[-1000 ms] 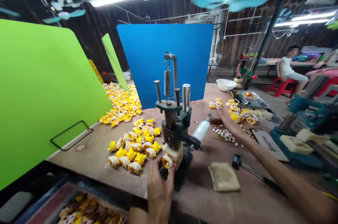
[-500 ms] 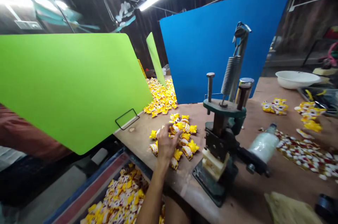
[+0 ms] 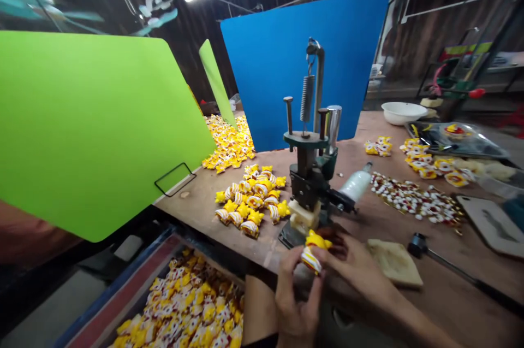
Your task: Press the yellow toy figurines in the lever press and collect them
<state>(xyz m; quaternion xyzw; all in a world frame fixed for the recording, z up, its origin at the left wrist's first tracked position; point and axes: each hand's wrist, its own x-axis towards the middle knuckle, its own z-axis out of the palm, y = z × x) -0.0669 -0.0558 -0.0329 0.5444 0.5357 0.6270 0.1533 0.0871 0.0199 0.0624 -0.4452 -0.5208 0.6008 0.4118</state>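
Low at the table's front edge, my left hand [image 3: 297,293] pinches a small yellow-and-white striped plastic toy figure [image 3: 311,252] between thumb and fingers. My right hand [image 3: 354,260] comes in from the right and has its thumb and fingers on the same figure; its farther fingers are partly hidden. Just behind both hands stands a dark green hand press [image 3: 305,173] with a spring, a cream block at its base and a lever. Left of the press lies a loose pile of similar toy figures [image 3: 251,198].
A bin [image 3: 123,293] of more figures stands below the table at left. Green [image 3: 94,129] and blue [image 3: 303,75] boards rise behind. Small white-and-red parts [image 3: 417,198], a plastic bottle [image 3: 357,184], a flat pad [image 3: 395,261], a black-handled tool [image 3: 462,274] and a white bowl [image 3: 403,113] lie rightward.
My left hand has left the pile and come to the table's front edge, now with a toy figure. My right hand has entered the view. The view has swung right.
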